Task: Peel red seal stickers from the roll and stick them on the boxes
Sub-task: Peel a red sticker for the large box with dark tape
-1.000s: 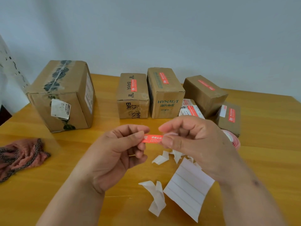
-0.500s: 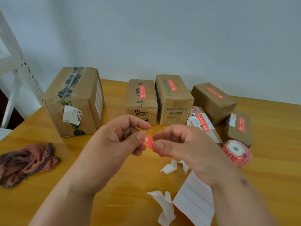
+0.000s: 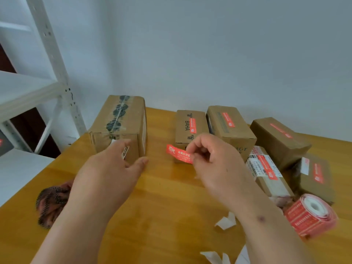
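My right hand (image 3: 211, 161) pinches a peeled red seal sticker (image 3: 178, 154) by its right end, above the table in front of the boxes. My left hand (image 3: 112, 166) is stretched out with relaxed fingers against the near face of the large cardboard box (image 3: 122, 119), which bears dark tape and no red sticker on top. To the right stand several smaller boxes, among them the BAHA box (image 3: 187, 128) and a taller box (image 3: 228, 122), each with a red sticker. The red sticker roll (image 3: 310, 214) lies at the far right.
Torn white backing strips (image 3: 224, 221) lie on the wooden table (image 3: 163, 206) near my right forearm. A pink and black cloth (image 3: 50, 201) sits at the left. A white metal shelf (image 3: 47, 77) stands beyond the table's left edge.
My left hand has let go of the sticker and reached left to the large box. My right hand now carries the sticker alone. The camera has tilted up and left.
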`<act>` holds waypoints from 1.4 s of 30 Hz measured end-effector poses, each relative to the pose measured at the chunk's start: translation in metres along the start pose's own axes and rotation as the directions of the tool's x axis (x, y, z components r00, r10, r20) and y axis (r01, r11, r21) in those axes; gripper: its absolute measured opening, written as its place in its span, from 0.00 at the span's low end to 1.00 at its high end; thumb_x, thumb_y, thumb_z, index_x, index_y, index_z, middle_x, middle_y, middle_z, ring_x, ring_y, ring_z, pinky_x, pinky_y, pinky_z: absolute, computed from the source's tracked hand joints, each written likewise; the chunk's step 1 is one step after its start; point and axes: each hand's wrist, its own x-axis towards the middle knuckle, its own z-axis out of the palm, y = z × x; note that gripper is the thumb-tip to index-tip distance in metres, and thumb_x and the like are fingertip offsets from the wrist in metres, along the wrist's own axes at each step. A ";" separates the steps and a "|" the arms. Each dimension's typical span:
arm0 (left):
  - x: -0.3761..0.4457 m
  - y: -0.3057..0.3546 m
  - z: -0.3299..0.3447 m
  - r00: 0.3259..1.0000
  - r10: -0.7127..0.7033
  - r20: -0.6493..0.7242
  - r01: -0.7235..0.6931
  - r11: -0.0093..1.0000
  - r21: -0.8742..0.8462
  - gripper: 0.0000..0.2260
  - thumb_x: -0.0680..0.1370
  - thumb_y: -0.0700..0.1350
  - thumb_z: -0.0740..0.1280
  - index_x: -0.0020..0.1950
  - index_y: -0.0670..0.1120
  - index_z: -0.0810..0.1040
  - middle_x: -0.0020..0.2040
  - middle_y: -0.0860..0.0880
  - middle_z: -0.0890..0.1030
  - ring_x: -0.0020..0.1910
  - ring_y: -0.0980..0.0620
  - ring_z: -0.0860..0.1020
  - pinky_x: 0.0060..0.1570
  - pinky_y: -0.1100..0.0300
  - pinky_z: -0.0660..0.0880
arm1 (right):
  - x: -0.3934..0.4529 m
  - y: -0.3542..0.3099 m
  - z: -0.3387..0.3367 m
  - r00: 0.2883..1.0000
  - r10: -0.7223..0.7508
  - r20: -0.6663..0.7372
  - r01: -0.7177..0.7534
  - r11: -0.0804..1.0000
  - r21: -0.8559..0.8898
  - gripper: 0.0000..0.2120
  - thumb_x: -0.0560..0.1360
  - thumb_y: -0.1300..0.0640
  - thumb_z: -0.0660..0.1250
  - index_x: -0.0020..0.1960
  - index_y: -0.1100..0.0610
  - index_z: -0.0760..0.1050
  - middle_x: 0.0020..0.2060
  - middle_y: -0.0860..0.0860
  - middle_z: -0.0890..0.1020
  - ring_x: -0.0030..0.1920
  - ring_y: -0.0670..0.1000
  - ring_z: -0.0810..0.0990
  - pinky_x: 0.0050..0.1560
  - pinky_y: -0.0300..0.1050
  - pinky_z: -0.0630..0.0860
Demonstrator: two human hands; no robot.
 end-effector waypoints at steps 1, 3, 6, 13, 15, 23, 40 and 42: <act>0.002 -0.006 -0.003 0.998 -0.029 -0.049 0.025 0.997 -0.071 0.23 0.75 0.61 0.64 0.69 0.58 0.67 0.42 0.58 0.80 0.39 0.55 0.77 0.32 0.58 0.74 | 0.005 -0.002 0.001 1.000 0.017 -0.006 -0.016 0.998 0.058 0.11 0.77 0.61 0.64 0.42 0.46 0.74 0.36 0.42 0.76 0.33 0.40 0.74 0.32 0.32 0.71; 0.007 -0.017 -0.004 0.984 -0.094 -0.151 0.056 0.969 -0.239 0.18 0.77 0.57 0.65 0.66 0.57 0.70 0.42 0.57 0.78 0.37 0.52 0.76 0.33 0.54 0.75 | 0.013 -0.006 0.006 0.998 0.052 0.017 -0.054 0.985 0.164 0.12 0.77 0.63 0.64 0.42 0.46 0.74 0.36 0.44 0.78 0.34 0.42 0.76 0.31 0.31 0.73; 0.019 -0.029 0.000 0.962 -0.162 -0.218 0.078 0.933 -0.350 0.23 0.76 0.57 0.67 0.69 0.56 0.67 0.59 0.53 0.75 0.54 0.51 0.75 0.50 0.50 0.76 | 0.021 -0.012 0.019 0.996 0.083 0.041 -0.092 0.952 0.293 0.10 0.78 0.63 0.63 0.45 0.48 0.75 0.41 0.47 0.79 0.39 0.43 0.77 0.36 0.32 0.73; 0.037 -0.033 0.011 0.958 -0.273 -0.087 0.179 0.807 -0.563 0.28 0.78 0.58 0.64 0.76 0.58 0.57 0.73 0.52 0.67 0.66 0.50 0.71 0.59 0.49 0.74 | 0.040 -0.023 0.049 0.986 0.109 0.126 -0.161 0.819 0.551 0.14 0.78 0.63 0.61 0.55 0.44 0.69 0.44 0.43 0.73 0.32 0.39 0.70 0.33 0.31 0.69; 0.035 -0.031 0.014 0.960 -0.276 -0.051 0.185 0.761 -0.622 0.27 0.78 0.58 0.64 0.75 0.59 0.58 0.69 0.55 0.70 0.61 0.53 0.74 0.55 0.53 0.74 | 0.048 -0.026 0.058 0.985 0.092 0.144 -0.159 0.809 0.566 0.17 0.78 0.64 0.61 0.61 0.45 0.66 0.48 0.41 0.72 0.37 0.35 0.71 0.36 0.27 0.70; 0.001 -0.012 0.024 0.983 -0.170 -0.065 0.099 0.800 -0.592 0.25 0.77 0.55 0.65 0.73 0.56 0.64 0.69 0.56 0.71 0.63 0.55 0.74 0.59 0.49 0.76 | 0.052 -0.021 0.058 0.991 0.129 0.039 -0.130 0.825 0.549 0.27 0.76 0.57 0.66 0.70 0.45 0.58 0.66 0.45 0.64 0.65 0.48 0.67 0.64 0.46 0.68; -0.084 0.060 0.034 0.976 0.219 -0.008 -0.201 0.880 -0.429 0.10 0.75 0.51 0.68 0.56 0.58 0.82 0.45 0.66 0.77 0.53 0.72 0.71 0.46 0.80 0.67 | -0.003 0.020 -0.002 0.951 0.288 -0.116 -0.210 0.872 0.442 0.30 0.73 0.49 0.68 0.70 0.45 0.58 0.66 0.49 0.66 0.63 0.51 0.70 0.60 0.49 0.71; -0.085 0.066 0.029 0.982 0.189 0.007 -0.153 0.815 -0.559 0.07 0.73 0.51 0.69 0.50 0.58 0.83 0.43 0.64 0.80 0.48 0.68 0.76 0.44 0.75 0.70 | 0.000 0.016 -0.010 0.957 0.243 -0.160 -0.167 0.909 0.382 0.29 0.72 0.47 0.68 0.69 0.45 0.60 0.64 0.49 0.69 0.62 0.52 0.72 0.62 0.55 0.72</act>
